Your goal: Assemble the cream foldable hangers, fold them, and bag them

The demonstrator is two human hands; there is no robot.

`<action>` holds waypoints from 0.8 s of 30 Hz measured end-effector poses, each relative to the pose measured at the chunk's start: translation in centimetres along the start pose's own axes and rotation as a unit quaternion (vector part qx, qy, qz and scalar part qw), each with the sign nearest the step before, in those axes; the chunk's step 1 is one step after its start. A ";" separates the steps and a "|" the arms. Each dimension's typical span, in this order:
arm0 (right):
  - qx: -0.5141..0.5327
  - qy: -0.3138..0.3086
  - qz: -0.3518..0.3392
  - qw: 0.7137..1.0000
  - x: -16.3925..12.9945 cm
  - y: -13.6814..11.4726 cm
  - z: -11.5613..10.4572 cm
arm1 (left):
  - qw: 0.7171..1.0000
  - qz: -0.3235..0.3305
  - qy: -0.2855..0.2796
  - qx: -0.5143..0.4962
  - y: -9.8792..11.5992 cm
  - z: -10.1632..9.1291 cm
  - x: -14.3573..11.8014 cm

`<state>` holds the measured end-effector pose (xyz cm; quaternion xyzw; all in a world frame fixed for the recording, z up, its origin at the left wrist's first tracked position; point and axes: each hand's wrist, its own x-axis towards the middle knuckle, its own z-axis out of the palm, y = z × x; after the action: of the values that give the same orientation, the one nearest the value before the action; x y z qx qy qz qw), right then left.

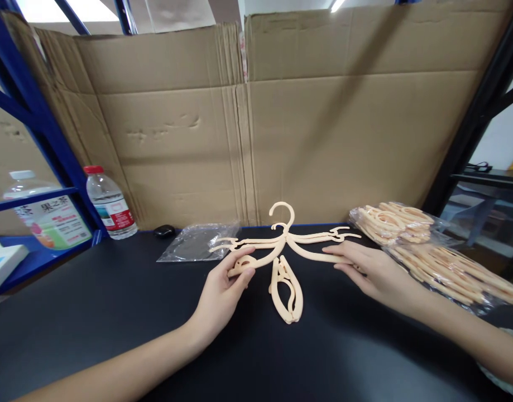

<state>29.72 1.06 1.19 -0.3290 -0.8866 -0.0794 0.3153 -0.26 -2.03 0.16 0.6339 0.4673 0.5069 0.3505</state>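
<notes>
A cream plastic folding hanger (283, 240) lies spread on the black table (114, 301), its hook pointing away from me and several arms fanned out. My left hand (223, 293) pinches the end of its lower left arm between thumb and fingers. My right hand (365, 268) rests flat on the lower right arm, fingers stretched along it. Another folded arm piece (287, 290) points toward me between the two hands.
A bag of more cream hangers (432, 251) lies at the right. An empty clear plastic bag (197, 243) and a small black object (164, 230) lie behind my left hand. A water bottle (109, 204) stands at the left by blue shelving (38, 134). Cardboard walls (256, 128) close the back.
</notes>
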 end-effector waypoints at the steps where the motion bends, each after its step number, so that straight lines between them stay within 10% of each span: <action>1: -0.018 0.005 -0.016 1.000 0.1 0.1 0.0 | 1.000 -0.005 0.007 -0.005 0.0 -0.1 0.0; 14: -0.381 0.129 -0.054 0.914 0.0 -0.5 -1.5 | 0.998 -0.035 0.024 -0.040 0.3 0.0 0.3; 24: -0.054 0.152 0.056 0.985 0.3 -0.9 -0.5 | 0.998 -0.041 0.022 -0.033 0.5 0.0 0.2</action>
<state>29.20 0.31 1.85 -0.3785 -0.8029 -0.1591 0.4321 -0.12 -2.05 0.70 0.5911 0.4833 0.5210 0.3815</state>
